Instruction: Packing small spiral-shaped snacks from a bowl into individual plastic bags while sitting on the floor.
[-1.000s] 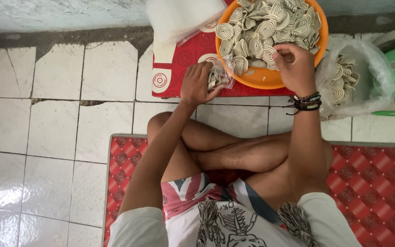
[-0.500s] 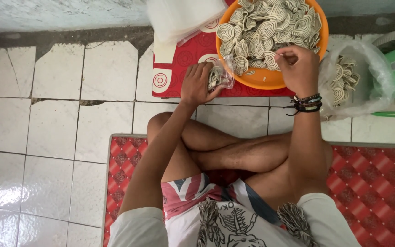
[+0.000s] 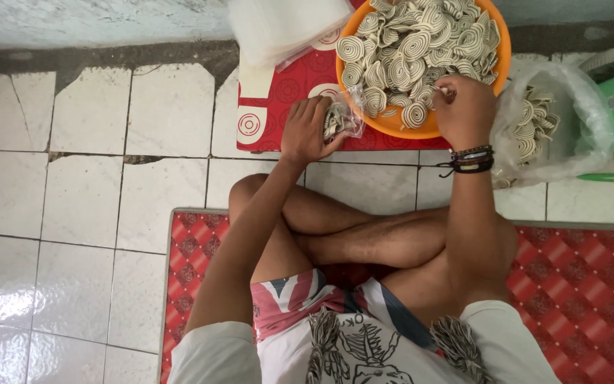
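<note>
Head view. Since half a second ago the right hand (image 3: 463, 108) has barely shifted; it stays at the near rim of the orange bowl (image 3: 500, 50), upper centre of the frame, fingers pinched on one spiral snack from the heap. The left hand (image 3: 307, 131) has not moved either: it is still clenched around the small clear bag (image 3: 342, 117), just left of the bowl and touching its rim.

The spiral snacks (image 3: 421, 43) are pale beige coils, flat and ridged, piled loosely in the bowl; too many to count. A few sit inside the small bag.

Counts: one orange bowl, one small bag in hand, one large clear sack (image 3: 556, 121) of the same coils at upper right, one stack of empty clear bags (image 3: 286, 25) at top centre, one red mat (image 3: 278, 99) under the bowl, on the tiled floor (image 3: 87, 178).
</note>
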